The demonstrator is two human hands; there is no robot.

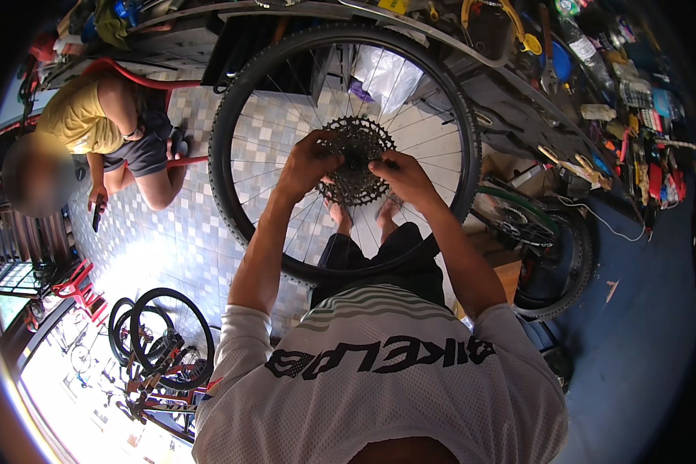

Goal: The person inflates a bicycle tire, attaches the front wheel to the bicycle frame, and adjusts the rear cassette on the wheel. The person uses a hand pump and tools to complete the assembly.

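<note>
A bicycle wheel [472,147] with a black knobbly tyre and thin spokes is held in front of my body, above my bare feet. At its middle sits a dark, multi-ring cassette [356,192], facing up toward me. My left hand [309,164] grips the cassette's left side, its fingers curled over the sprockets and the thumb pointing at the centre. On the opposite side my right hand [404,178] is closed at the cassette, thumb near the hub. Some fingertips of both hands are hidden among the sprockets.
Beyond the wheel runs a workbench [518,81] crowded with tools and bottles. A person in a yellow shirt [81,116] sits on a red chair at the left, holding a phone [97,213]. Bicycles [166,348] stand lower left; another bicycle wheel [580,263] is at my right.
</note>
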